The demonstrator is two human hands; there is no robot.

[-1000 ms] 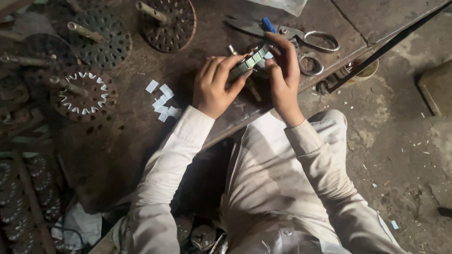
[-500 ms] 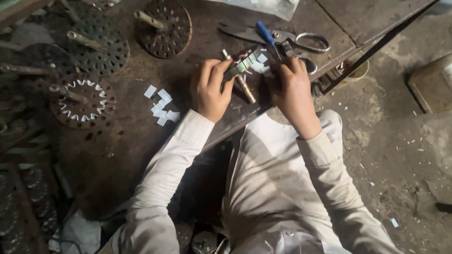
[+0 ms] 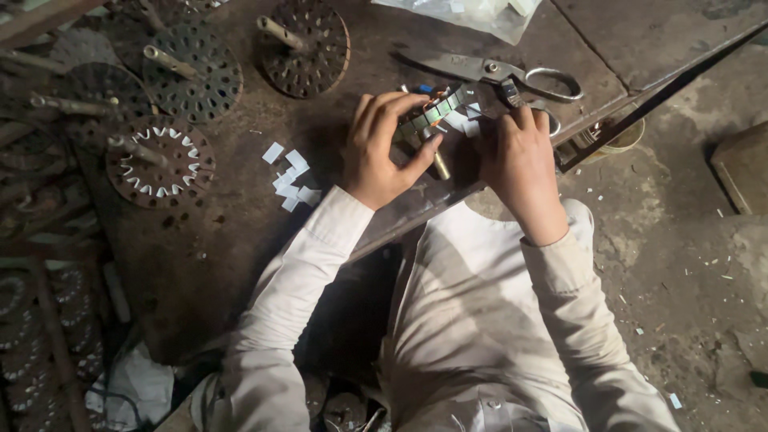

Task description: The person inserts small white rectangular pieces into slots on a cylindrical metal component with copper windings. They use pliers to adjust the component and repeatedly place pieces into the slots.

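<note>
The rotor (image 3: pixel 428 120), a slotted metal disc on a short shaft, is held on edge just above the surface (image 3: pixel 240 264), near its front edge, between both hands. Pale paper strips sit in the slots along its rim. The left hand (image 3: pixel 384 152) is clamped on the rotor from the left, with the fingers over the top and the thumb pressing from below. The right hand (image 3: pixel 520 164) touches the rim from the right with its fingertips; the pictures do not show if this grip is closed on a strip or only pushes on it.

To do this step well, I think the left hand should keep the disc steady while the right works one slot at a time, pushing each strip straight in so that it does not fold.

Small paper pieces (image 3: pixel 290 178) lie on the surface to the left of the hands, within easy reach. Scissors (image 3: pixel 496 74) lie just behind the hands. Further left stand more discs; one disc (image 3: pixel 160 160) already has white strips in its slots.
</note>
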